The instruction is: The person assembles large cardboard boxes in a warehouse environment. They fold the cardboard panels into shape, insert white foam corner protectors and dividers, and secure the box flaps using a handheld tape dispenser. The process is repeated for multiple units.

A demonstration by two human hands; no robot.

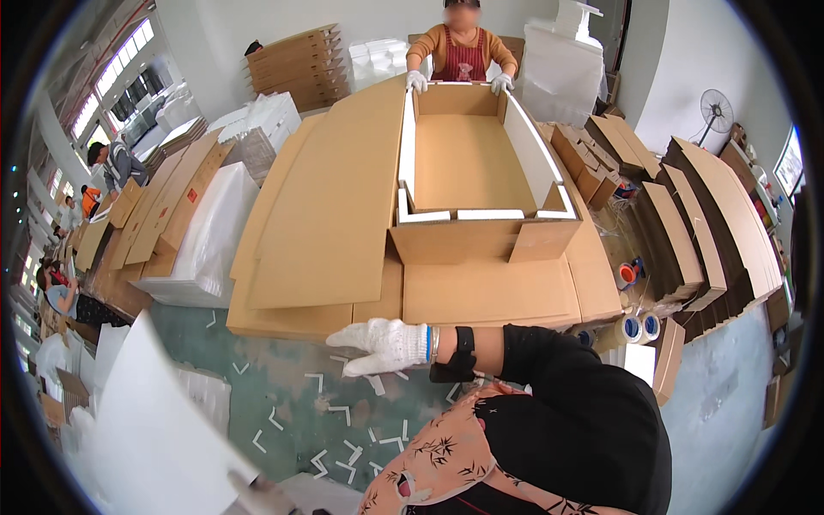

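Observation:
At the lower left a large white foam sheet [154,421] stands tilted, its near edge held by my left hand [264,496], which is blurred and partly cut off at the bottom of the view. My right hand [379,343], in a white knit glove, reaches across in front of the cardboard stack with its fingers stretched out and nothing in them. Beyond it, an open cardboard box [463,163] lined with white foam strips [532,137] rests on the stack. Beside the box lies a large flat cardboard sheet [335,206].
Across the box a co-worker [463,51] in gloves touches its far corners. Tape rolls [631,328] and a tape dispenser [629,273] are at the right, near stacked cardboard [721,215]. White L-shaped scraps [342,414] litter the green floor. Wrapped foam [202,232] stands left.

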